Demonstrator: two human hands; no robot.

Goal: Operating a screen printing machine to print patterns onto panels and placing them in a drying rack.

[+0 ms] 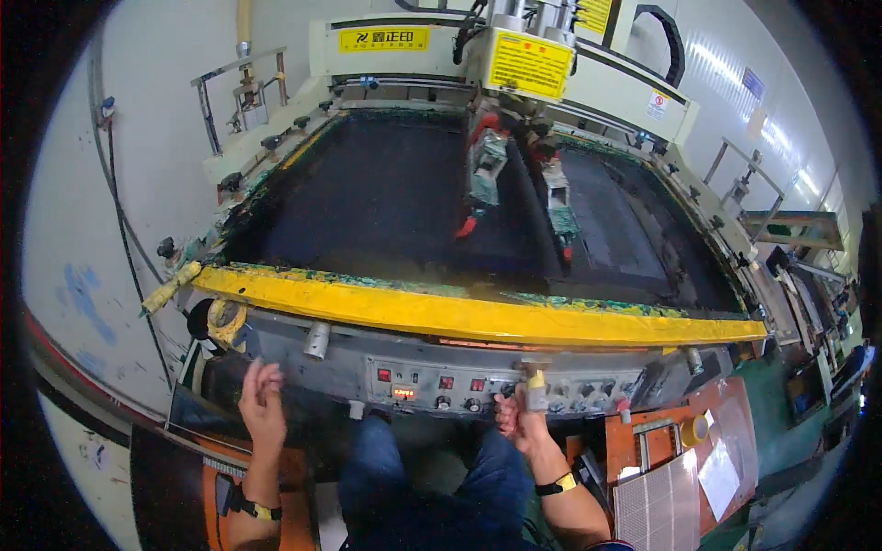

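Note:
Before me stands a large screen printing machine with a yellow-taped frame bar along its near side. Below the bar is a grey control panel with red switches, a small lit display and several knobs. My right hand is at this panel, its fingers curled in by the knobs; what they grip is hidden. Just above it juts a short grey fitting with a yellowish top. My left hand is raised left of the panel, fingers apart and loosely bent, holding nothing, below a roll of yellow tape.
The dark screen lies beyond the bar, under a carriage with two squeegee holders. At my right, an orange-brown table bears a tape roll, a perforated sheet and white paper. Racks stand further right.

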